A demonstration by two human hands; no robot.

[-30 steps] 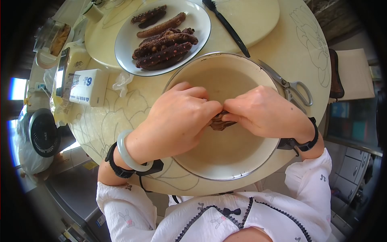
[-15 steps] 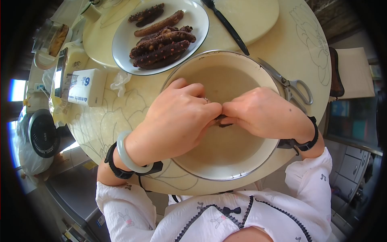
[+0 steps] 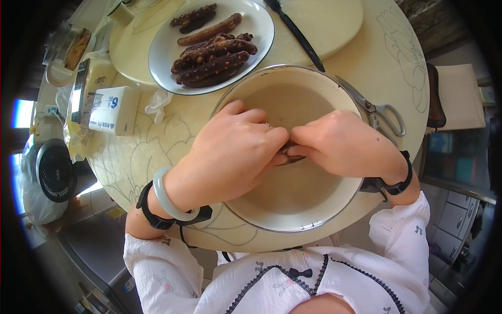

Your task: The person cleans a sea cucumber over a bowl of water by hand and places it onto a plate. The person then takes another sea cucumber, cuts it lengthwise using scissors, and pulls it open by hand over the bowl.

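Over an enamel basin of cloudy water, my left hand and my right hand meet, fingers pinched together. Between the fingertips shows a small dark piece of sea cucumber, gripped from both sides and mostly hidden by my fingers. Beyond the basin, a white plate with a dark rim carries several dark, bumpy sea cucumbers. Each wrist wears a black strap, and a pale bangle circles the left one.
Scissors lie against the basin's right side. A black-handled knife rests on the round board at the back. On the left are a tissue pack, a crumpled tissue and a black fan-like object.
My fingertips have parted slightly, and more of the dark sea cucumber shows between them. Both hands stay over the basin. The view has shifted a little.
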